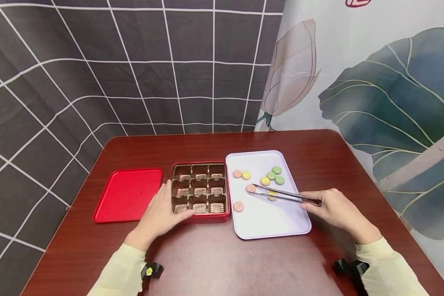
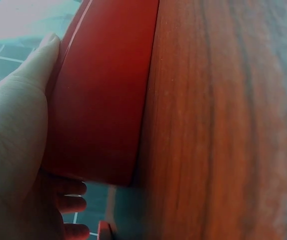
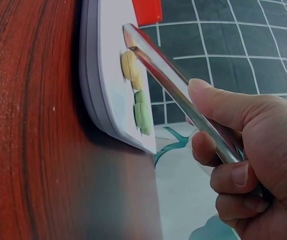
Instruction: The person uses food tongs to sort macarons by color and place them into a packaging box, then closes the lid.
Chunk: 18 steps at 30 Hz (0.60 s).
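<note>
At the top edge of a pale hanging cloth printed with a pink flower and blue-green leaves (image 1: 336,37), a red outlined mark (image 1: 358,3) is cut off and cannot be read. The worktop (image 1: 214,259) is finished in glossy reddish-brown wood grain and is backed by a dark grey cloth with a white grid (image 1: 192,37). On it are set a flat red panel with a raised rim (image 1: 127,197), a red square box (image 1: 211,218) fitted with a bronze nine-compartment insert (image 1: 200,187), and a white rectangular tray (image 1: 266,222). The box's near left corner is touched by the left hand (image 1: 159,213), fingers extended. Slim silver metal tongs (image 1: 290,198) are gripped by the right hand (image 1: 334,209); between their tips, over the tray, is a round pink disc (image 1: 250,188). Two more pink discs, three yellow and three green are spread on the tray.
</note>
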### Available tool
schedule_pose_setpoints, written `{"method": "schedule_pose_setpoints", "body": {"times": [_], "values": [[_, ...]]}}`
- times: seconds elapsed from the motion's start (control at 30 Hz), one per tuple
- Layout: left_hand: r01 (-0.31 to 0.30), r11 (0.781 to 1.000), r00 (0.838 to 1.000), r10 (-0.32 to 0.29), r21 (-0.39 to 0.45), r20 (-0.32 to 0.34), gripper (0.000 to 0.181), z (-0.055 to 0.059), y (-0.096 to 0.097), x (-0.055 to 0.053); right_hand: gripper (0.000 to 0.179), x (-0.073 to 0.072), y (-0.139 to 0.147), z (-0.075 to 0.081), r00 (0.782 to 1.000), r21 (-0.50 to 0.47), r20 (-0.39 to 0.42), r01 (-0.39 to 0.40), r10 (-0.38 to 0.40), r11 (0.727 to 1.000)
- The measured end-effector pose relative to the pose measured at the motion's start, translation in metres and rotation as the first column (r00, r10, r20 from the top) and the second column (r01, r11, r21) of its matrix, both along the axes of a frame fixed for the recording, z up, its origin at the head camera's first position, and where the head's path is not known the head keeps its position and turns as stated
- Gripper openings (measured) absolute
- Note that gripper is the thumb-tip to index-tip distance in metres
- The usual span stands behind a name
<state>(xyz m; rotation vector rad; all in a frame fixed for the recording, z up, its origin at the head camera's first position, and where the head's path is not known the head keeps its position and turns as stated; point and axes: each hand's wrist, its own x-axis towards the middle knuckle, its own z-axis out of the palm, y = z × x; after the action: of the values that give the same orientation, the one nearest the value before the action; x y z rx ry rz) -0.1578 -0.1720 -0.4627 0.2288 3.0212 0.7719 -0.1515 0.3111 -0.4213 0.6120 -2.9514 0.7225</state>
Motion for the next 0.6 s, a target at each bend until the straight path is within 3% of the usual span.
{"method": "schedule_pose_setpoints", "body": {"times": [0.33,0.6], "values": [[0.029,0.999,1.0,-0.029,-0.03,-0.007,0.129,0.002,0.0017,-0.0059,0.035,0.0022,-0.0004,-0.0018,1.0,-0.005,0.021,0.009,-0.009,1.0],[0.021,1.0,1.0,-0.021,-0.013,-0.017,0.128,0.0035,0.0004,-0.0046,0.035,-0.0003,0.0004,0.0008,1.0,0.015,-0.015,-0.006,0.007,1.0]]}}
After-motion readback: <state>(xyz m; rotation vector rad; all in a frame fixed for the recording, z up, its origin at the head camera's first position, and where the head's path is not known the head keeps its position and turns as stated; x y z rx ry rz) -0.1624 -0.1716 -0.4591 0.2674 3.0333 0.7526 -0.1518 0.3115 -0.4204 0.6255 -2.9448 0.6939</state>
